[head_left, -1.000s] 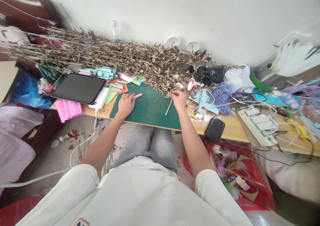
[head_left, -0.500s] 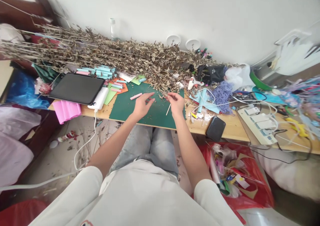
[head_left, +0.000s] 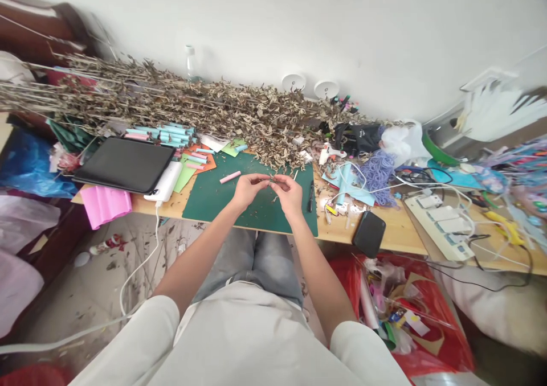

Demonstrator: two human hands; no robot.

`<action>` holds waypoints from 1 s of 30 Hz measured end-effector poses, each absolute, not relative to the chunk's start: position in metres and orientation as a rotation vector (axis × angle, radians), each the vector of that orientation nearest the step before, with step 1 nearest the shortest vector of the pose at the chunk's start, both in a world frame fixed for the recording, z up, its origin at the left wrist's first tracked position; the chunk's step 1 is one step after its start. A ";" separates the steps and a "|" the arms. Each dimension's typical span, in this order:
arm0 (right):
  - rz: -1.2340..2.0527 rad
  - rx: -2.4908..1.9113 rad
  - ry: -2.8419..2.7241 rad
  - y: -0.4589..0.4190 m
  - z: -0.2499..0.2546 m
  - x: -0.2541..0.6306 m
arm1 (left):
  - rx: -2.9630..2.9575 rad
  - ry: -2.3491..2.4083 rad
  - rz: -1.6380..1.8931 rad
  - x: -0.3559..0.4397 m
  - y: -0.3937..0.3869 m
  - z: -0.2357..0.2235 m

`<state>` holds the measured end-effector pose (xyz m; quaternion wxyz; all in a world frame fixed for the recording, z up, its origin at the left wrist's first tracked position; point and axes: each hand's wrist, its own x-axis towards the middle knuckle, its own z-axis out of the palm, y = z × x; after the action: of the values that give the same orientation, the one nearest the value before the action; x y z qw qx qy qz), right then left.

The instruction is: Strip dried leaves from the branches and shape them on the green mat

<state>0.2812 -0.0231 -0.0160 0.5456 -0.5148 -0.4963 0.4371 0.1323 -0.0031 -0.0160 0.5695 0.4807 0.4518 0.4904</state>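
Note:
My left hand and my right hand meet over the green cutting mat. Their fingertips are pinched together on a small piece of dried leaf, mostly hidden by the fingers. Left of my left hand, a pink paper roll lies on the mat. A black pen rests near the mat's right edge, and a thin pale stick shows just beyond my right hand. Behind both hands spreads a heap of dried leafy stems, with crumbs scattered onto the mat.
On the left are a black tablet, a white power bank with its cable, and blue paper rolls. To the right lie a glue gun, purple yarn, a black case and a power strip.
My hands have come together from apart, and their fingertips now meet on the leaf piece. The stick by my right hand now shows beyond it; the pen has come into view.

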 end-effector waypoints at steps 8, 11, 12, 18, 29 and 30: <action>1.035 -1.278 -1.280 -0.025 -0.026 0.278 | 1.073 1.077 1.134 0.126 -0.004 -0.026; 1.016 -1.271 -1.335 -0.029 -0.024 0.281 | 1.162 1.056 1.078 0.122 -0.007 -0.024; 1.017 -1.257 -1.353 -0.030 -0.023 0.281 | 1.187 1.037 1.054 0.120 -0.007 -0.024; 1.241 -1.141 -1.389 -0.034 -0.023 0.284 | 1.276 0.901 0.878 0.107 -0.006 -0.018; 0.626 -1.580 -1.846 -0.041 -0.012 0.330 | 1.223 1.077 0.992 0.099 0.002 -0.031; 0.541 -1.584 -1.996 -0.041 -0.010 0.331 | 1.209 1.074 1.008 0.099 0.003 -0.031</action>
<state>0.3307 -0.0409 -0.0104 0.2651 -0.5865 -0.7388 0.2001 0.0989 0.0027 -0.0310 0.5795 0.5173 0.4592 0.4310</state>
